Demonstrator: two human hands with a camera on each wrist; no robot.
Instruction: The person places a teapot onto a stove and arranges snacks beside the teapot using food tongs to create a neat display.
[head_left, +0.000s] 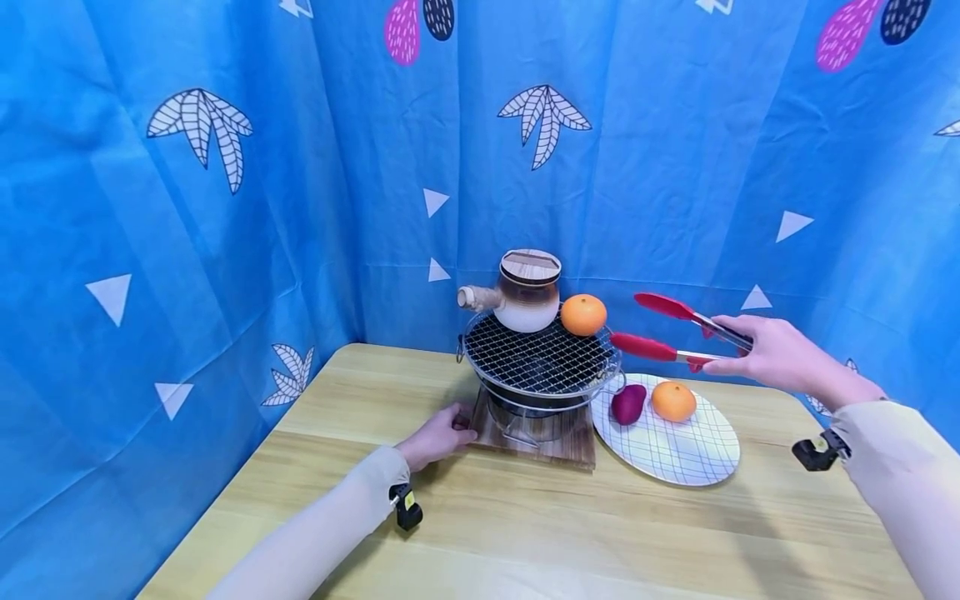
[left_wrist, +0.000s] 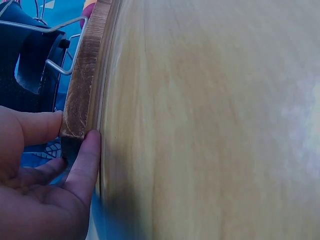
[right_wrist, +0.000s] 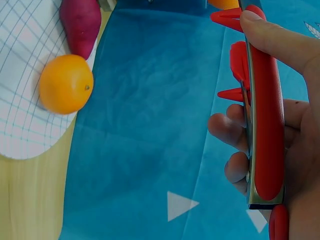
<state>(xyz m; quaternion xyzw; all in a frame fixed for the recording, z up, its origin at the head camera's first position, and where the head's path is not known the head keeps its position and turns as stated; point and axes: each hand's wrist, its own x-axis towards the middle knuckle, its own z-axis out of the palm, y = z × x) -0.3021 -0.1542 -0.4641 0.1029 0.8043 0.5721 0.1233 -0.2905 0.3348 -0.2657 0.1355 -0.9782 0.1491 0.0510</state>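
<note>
The right hand [head_left: 780,354] grips red tongs [head_left: 652,347] at the right of the frame, tips apart near an orange [head_left: 583,315] on the grill [head_left: 536,362]. Low in the middle, the left hand [head_left: 438,436] seems to pinch the wooden board [head_left: 573,450].

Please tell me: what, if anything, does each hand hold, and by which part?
The right hand holds the red tongs by the handles. The left hand pinches the wooden board at its near left corner.
</note>
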